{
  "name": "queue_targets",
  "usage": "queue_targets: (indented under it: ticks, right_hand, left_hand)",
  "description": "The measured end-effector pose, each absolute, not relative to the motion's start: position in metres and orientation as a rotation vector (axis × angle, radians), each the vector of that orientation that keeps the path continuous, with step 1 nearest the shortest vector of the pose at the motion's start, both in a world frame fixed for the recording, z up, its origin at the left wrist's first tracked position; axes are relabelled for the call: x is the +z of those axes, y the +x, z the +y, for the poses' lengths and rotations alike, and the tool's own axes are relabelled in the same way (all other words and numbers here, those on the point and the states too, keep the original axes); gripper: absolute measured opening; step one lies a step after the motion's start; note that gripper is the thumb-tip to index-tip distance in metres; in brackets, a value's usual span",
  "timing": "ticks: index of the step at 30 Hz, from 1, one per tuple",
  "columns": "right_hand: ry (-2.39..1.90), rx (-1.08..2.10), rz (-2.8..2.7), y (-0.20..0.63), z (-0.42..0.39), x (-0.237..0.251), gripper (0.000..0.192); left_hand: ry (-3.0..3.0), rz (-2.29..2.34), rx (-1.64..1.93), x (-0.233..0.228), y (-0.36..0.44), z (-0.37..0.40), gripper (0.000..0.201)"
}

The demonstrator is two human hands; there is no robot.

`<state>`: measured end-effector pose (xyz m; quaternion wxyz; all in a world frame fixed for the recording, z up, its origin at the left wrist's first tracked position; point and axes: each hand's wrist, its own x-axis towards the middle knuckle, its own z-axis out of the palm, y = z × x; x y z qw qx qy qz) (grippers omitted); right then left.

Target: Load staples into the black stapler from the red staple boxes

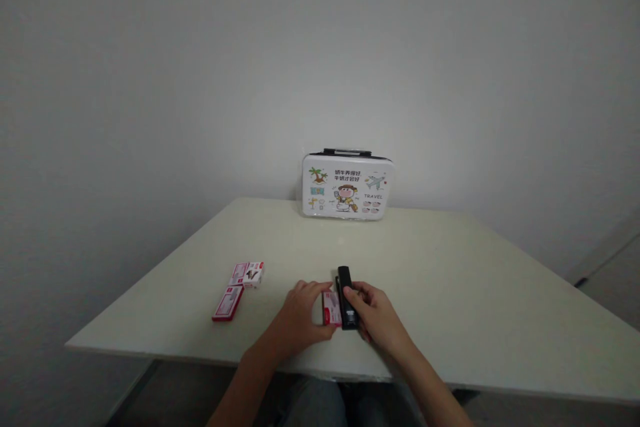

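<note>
Near the front edge of the table, my right hand grips a black stapler from its right side, thumb on top. Directly left of the stapler, my left hand holds a small pink and white box between thumb and fingers at its two ends. The box sits right up against the stapler's side; whether they touch is hard to tell. Farther left, a small white box with a stapler picture adjoins a pink-edged box. A red-edged flat box lies just in front of these.
At the back of the pale table stands a white case with cartoon drawings and a black handle, close to the grey wall. The table's front edge runs just below my hands, with my legs beneath it.
</note>
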<state>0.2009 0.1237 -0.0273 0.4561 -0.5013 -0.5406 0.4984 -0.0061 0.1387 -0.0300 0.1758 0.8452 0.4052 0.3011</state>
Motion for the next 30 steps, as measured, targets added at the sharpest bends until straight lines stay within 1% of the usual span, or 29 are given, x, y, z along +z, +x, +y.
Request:
queue_targets:
  ticks: [2, 3, 4, 5, 7, 8, 9, 10, 11, 14, 17, 20, 21, 25, 28, 30]
  right_hand:
    - [-1.275, 1.155, -1.321, 0.197, 0.123, -0.028, 0.066]
    - [-1.297, 1.107, -1.313, 0.197, 0.123, -0.03, 0.067]
    - [-1.315, 1.058, -1.306, 0.198, 0.123, -0.031, 0.067]
    - [-1.329, 1.014, -1.301, 0.198, 0.123, -0.033, 0.068]
    - [-1.348, 0.955, -1.299, 0.199, 0.124, -0.036, 0.069]
    - [-1.355, 0.943, -1.301, 0.199, 0.124, -0.037, 0.069]
    - [-1.359, 0.939, -1.305, 0.199, 0.125, -0.038, 0.068]
    - [-1.359, 0.94, -1.307, 0.198, 0.126, -0.038, 0.067]
    - [-1.357, 0.945, -1.305, 0.198, 0.126, -0.039, 0.066]
    - [-1.341, 0.976, -1.288, 0.197, 0.127, -0.039, 0.066]
    - [-1.34, 1.018, -1.276, 0.198, 0.125, -0.039, 0.067]
    - [-1.343, 1.045, -1.263, 0.2, 0.121, -0.038, 0.068]
    - [-1.342, 1.05, -1.261, 0.201, 0.119, -0.037, 0.068]
    - [-1.332, 1.052, -1.271, 0.201, 0.117, -0.035, 0.067]
    - [-1.323, 1.039, -1.281, 0.201, 0.117, -0.034, 0.066]
    - [-1.324, 1.037, -1.298, 0.201, 0.117, -0.033, 0.065]
  left_hand:
    - [2.36, 1.167, 0.856, -0.028, -0.009, 0.133, 0.08]
    - [2.343, 1.209, 0.866, -0.025, -0.015, 0.13, 0.078]
    - [2.325, 1.29, 0.89, -0.023, -0.023, 0.128, 0.072]
    - [2.296, 1.435, 0.935, -0.02, -0.035, 0.127, 0.061]
    - [2.145, 1.917, 1.048, -0.016, -0.064, 0.125, 0.041]
    - [1.986, 2.233, 1.075, -0.015, -0.08, 0.125, 0.041]
    - [1.816, 2.506, 1.03, -0.015, -0.095, 0.124, 0.047]
    - [1.724, 2.642, 0.94, -0.016, -0.109, 0.123, 0.052]
    - [1.702, 2.675, 0.841, -0.018, -0.118, 0.121, 0.054]
    - [1.861, 2.523, 0.613, -0.025, -0.126, 0.113, 0.052]
    - [2.039, 2.278, 0.562, -0.029, -0.109, 0.101, 0.058]
    - [2.102, 1.943, 0.574, -0.026, -0.093, 0.094, 0.07]
    - [2.103, 1.832, 0.586, -0.024, -0.089, 0.093, 0.069]
    - [2.113, 1.486, 0.721, -0.008, -0.076, 0.107, 0.056]
    - [2.176, 1.309, 0.869, 0.001, -0.059, 0.125, 0.059]
    - [2.254, 1.193, 0.868, 0.002, -0.042, 0.134, 0.065]
